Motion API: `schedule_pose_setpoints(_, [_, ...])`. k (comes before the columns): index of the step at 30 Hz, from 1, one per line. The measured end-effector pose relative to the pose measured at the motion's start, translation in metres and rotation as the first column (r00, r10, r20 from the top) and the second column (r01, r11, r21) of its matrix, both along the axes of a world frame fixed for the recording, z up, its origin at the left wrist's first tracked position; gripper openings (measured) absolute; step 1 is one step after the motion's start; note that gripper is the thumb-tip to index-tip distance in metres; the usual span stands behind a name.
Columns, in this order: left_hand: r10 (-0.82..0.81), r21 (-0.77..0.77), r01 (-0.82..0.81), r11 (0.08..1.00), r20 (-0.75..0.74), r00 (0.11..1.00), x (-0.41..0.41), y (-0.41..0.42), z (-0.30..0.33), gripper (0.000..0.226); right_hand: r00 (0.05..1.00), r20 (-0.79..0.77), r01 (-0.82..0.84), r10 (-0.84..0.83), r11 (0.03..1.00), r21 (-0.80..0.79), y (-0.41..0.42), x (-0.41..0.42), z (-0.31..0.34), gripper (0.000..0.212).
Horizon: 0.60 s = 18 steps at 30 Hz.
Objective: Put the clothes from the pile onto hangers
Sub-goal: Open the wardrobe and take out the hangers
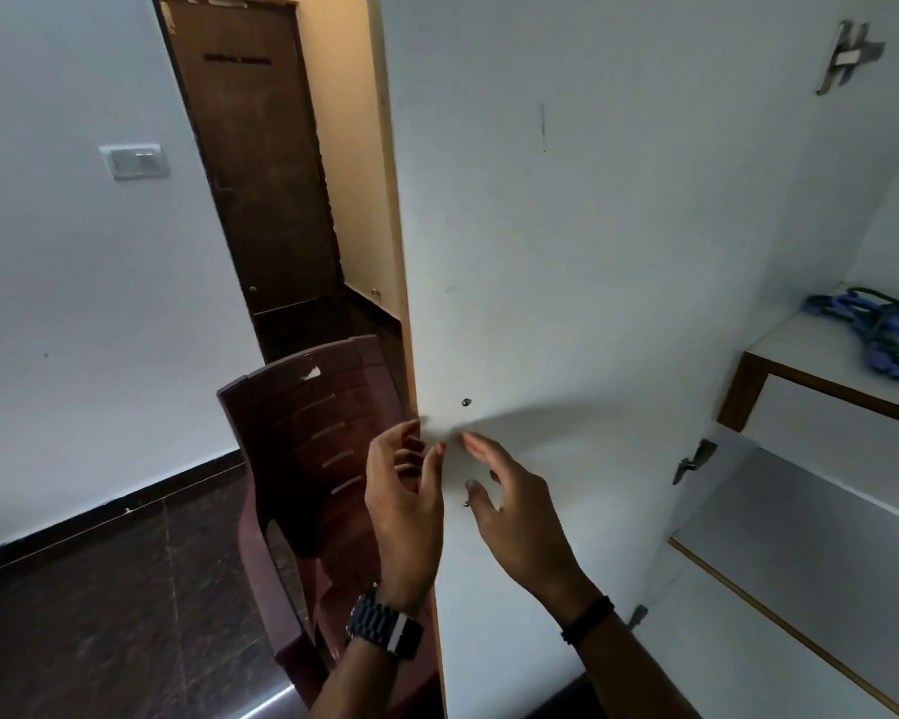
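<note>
Two bare hands at white wardrobe door.
Left hand and right hand: fingers spread, nothing held; blue plastic hangers lie rightward, nearer the right.

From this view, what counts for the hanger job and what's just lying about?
For the job:
- hangers, blue and green, heaped on the wardrobe shelf
- left hand and right hand, both empty by the wardrobe door
- no clothes pile in view

Lying about:
- maroon plastic chair
- brown room door
- wall switch
</note>
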<state>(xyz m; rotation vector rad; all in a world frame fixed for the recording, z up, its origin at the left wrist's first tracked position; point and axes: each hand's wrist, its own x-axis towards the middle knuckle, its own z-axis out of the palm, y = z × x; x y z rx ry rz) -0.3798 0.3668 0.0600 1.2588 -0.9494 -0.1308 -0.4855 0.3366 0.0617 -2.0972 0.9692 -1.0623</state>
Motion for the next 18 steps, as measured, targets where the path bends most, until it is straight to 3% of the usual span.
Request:
schedule_pose_setpoints(3, [-0.089,-0.019,0.089,0.996,-0.036,0.995,-0.035,0.001,-0.011,0.037,0.995,0.076,0.049,-0.056,0.994,0.096,-0.005,-0.027,-0.006,0.045])
schedule_pose_setpoints(11, [-0.377,0.143,0.399,0.906,-0.160,0.913,-0.144,-0.054,-0.029,0.028,0.950,0.088,0.274,-0.298,0.937,0.215,-0.042,-0.140,-0.022,0.039])
schedule_pose_setpoints(18, [-0.622,0.206,0.635,0.744,-0.132,0.772,-0.293,-0.135,-0.021,0.025,0.869,0.143,0.443,-0.474,0.874,0.201,-0.089,-0.297,-0.003,0.036])
